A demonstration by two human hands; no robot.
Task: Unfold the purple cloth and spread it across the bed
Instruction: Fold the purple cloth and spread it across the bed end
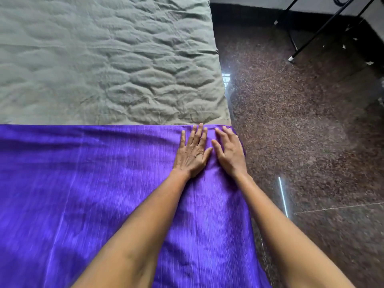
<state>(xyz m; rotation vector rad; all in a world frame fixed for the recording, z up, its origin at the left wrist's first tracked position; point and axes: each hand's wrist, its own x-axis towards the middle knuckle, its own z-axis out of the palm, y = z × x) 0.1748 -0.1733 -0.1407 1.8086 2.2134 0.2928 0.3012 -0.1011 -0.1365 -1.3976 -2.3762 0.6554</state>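
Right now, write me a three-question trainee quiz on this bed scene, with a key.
1. True or false: both hands lie flat on the purple cloth.
2. Which part of the bed does the cloth leave bare? A) the far part B) the near part C) none
3. Fill in: the right hand lies nearer the bed's ____ edge than the left hand.

Key: 1 true; 2 A, the grey quilted far part shows; 3 right, the edge beside the dark floor.
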